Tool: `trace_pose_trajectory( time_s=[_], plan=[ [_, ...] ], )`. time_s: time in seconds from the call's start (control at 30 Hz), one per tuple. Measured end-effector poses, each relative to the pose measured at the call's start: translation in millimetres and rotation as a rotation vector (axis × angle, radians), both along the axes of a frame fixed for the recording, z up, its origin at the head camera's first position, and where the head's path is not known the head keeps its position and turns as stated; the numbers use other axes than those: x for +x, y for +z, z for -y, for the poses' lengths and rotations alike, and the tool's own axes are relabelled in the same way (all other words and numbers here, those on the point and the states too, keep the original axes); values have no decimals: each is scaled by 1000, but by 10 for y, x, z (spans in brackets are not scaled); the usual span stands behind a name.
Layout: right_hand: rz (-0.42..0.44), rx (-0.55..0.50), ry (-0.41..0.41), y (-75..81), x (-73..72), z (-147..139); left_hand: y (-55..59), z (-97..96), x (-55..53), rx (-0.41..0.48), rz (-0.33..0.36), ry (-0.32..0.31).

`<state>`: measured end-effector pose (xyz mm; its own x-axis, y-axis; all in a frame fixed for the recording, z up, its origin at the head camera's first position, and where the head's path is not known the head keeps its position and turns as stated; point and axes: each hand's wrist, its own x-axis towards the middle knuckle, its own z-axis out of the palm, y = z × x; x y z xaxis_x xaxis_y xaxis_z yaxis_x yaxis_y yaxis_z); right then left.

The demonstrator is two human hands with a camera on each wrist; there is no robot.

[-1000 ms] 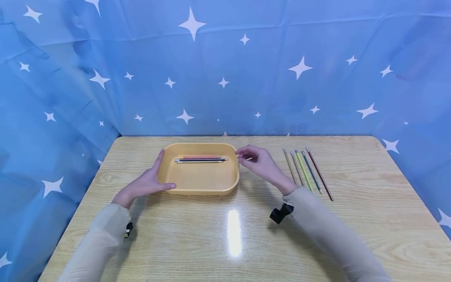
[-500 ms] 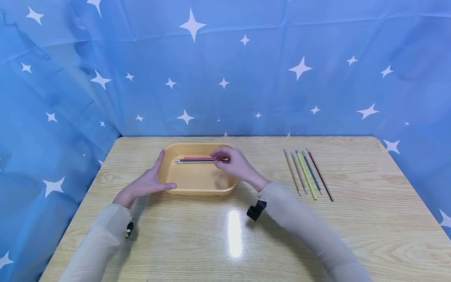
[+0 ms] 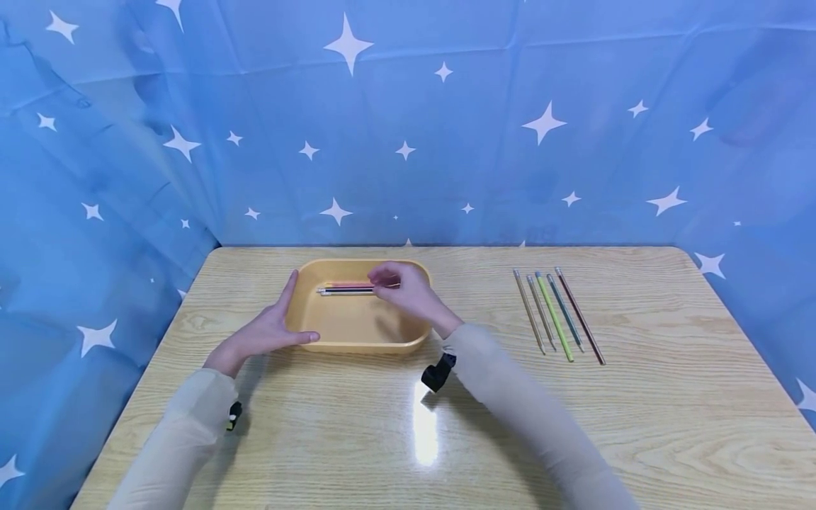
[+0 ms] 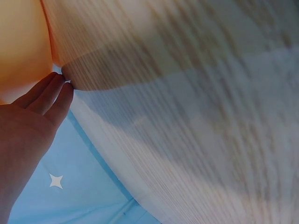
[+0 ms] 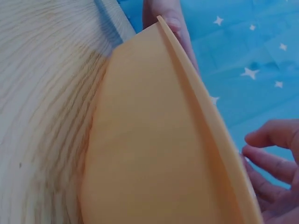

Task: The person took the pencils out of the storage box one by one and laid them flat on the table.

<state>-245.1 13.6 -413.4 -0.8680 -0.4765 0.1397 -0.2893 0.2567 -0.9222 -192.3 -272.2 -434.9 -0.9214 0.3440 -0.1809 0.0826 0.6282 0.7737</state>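
My left hand point(image 3: 268, 329) steadies a yellow-orange plastic tray point(image 3: 357, 347) at its left end, thumb on the near rim and fingers along the left side. In the left wrist view, fingertips point(image 4: 58, 77) rest at the tray wall point(image 4: 23, 46). My right hand point(image 3: 411, 290) reaches over the tray, thumb and fingers bent close together at the pencils point(image 3: 347, 289) lying inside. It hides their right ends; I cannot tell if it pinches one. The right wrist view shows that hand point(image 5: 275, 163) beyond the tray wall point(image 5: 145, 126), thumb and forefinger tips almost meeting.
Several more pencils lie side by side on the wooden table point(image 3: 669, 397) to the right, among them a bright green pencil point(image 3: 554, 316) and a dark red pencil point(image 3: 579, 315). A blue curtain point(image 3: 446, 142) with white stars stands behind the table.
My right hand has moved left from the tray's right rim to over the pencils inside, slowing in the last half second. The left hand and tray have stayed put.
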Motion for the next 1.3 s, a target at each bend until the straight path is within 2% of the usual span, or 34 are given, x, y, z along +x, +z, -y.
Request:
trace_pose_trajectory(
  time_s=[0.17,0.37,0.7,1.07,1.3],
  plan=[
    [66,8,-25,-109,-41,79,-18,-8,-2,6,9,4],
    [126,77,-52,-195,-61,151,-21,-8,2,7,9,2],
    [104,188,27,-195,-105,267,-42,8,-1,33,24,8],
    [107,270,59,-227,-107,283,-28,10,-8,37,15,-3],
    [103,310,52,-223,-123,282,-21,14,-23,36,12,-4]
  ],
)
